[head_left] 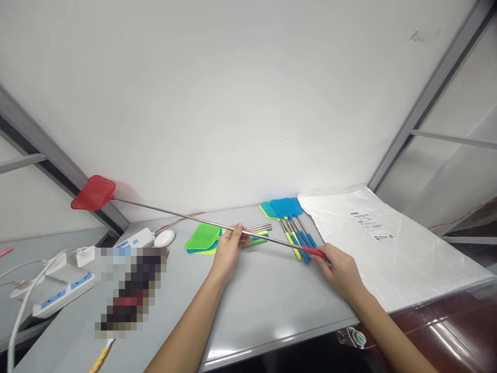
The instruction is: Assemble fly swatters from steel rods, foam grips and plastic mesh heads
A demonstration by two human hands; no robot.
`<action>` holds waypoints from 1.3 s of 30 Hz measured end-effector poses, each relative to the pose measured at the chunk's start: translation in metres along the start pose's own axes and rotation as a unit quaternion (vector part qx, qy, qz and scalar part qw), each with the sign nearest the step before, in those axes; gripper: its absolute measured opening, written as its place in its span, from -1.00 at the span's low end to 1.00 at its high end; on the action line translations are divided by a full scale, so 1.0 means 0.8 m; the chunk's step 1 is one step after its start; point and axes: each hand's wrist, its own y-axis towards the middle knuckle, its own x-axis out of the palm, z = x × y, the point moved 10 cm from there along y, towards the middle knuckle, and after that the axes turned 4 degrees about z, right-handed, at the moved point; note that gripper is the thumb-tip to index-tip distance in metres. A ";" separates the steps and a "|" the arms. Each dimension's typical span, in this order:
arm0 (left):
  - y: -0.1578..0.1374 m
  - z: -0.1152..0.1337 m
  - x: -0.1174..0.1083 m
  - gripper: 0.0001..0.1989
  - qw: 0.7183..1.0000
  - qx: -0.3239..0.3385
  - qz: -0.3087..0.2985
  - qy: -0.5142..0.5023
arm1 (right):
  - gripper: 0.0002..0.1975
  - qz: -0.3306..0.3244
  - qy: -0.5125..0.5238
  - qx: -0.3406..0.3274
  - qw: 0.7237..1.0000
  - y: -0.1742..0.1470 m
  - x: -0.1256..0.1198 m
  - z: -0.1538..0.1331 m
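Observation:
A red fly swatter (95, 194) with a long, extended metal rod stretches across the view from upper left to right. My right hand (341, 267) is closed round its red grip at the right end. Partway along the rod, my left hand (230, 251) is closed on the metal shaft. Beneath the left hand lie a green fly swatter (202, 237) and others in blue and yellow, partly covered by the hand and rod. Just behind the right hand, several blue and yellow-green fly swatters (287, 208) with shortened rods lie side by side.
A white plastic mailing bag (345, 223) with a label covers the table's right side. At left are white power strips (64, 295) with cables, a white round object (164, 238) and a pixelated area. The grey table (248, 316) meets a white wall (233, 103).

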 end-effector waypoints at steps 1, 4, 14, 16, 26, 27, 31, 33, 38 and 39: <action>-0.001 0.001 -0.003 -0.64 1.000 0.009 0.005 0.008 | -0.76 -0.003 -0.001 -0.005 1.000 -0.001 0.001 -0.003; -0.012 0.003 -0.007 -0.65 0.999 0.027 0.024 0.028 | -0.76 -0.023 -0.005 -0.017 1.000 -0.003 0.007 -0.012; -0.074 -0.021 0.087 -0.73 0.992 -0.003 -0.115 0.058 | -0.72 -0.078 0.051 -0.028 0.995 0.002 0.032 -0.058; -0.074 -0.020 0.087 -0.70 0.987 -0.002 -0.138 0.084 | -0.72 -0.089 0.053 -0.026 0.994 0.002 0.033 -0.058; -0.020 0.036 -0.036 -0.61 0.984 0.051 0.081 -0.148 | -0.72 -0.084 0.057 -0.005 0.995 -0.009 0.030 -0.038; -0.015 0.036 -0.048 -0.67 0.977 0.045 0.105 -0.180 | -0.72 -0.087 0.056 -0.007 0.995 -0.010 0.030 -0.040; -0.003 0.023 -0.053 -0.66 0.931 -0.033 0.099 -0.351 | -0.71 -0.095 0.043 -0.026 0.994 -0.009 0.034 -0.055; -0.003 0.022 -0.042 -0.61 0.912 -0.055 0.072 -0.401 | -0.71 -0.086 0.038 -0.041 0.995 -0.007 0.034 -0.062; -0.008 0.028 -0.039 -0.57 0.912 -0.035 0.101 -0.396 | -0.71 -0.059 0.018 -0.072 0.995 -0.007 0.034 -0.067; -0.010 0.029 -0.040 -0.57 0.912 -0.030 0.114 -0.392 | -0.71 -0.059 0.015 -0.076 0.995 -0.008 0.034 -0.067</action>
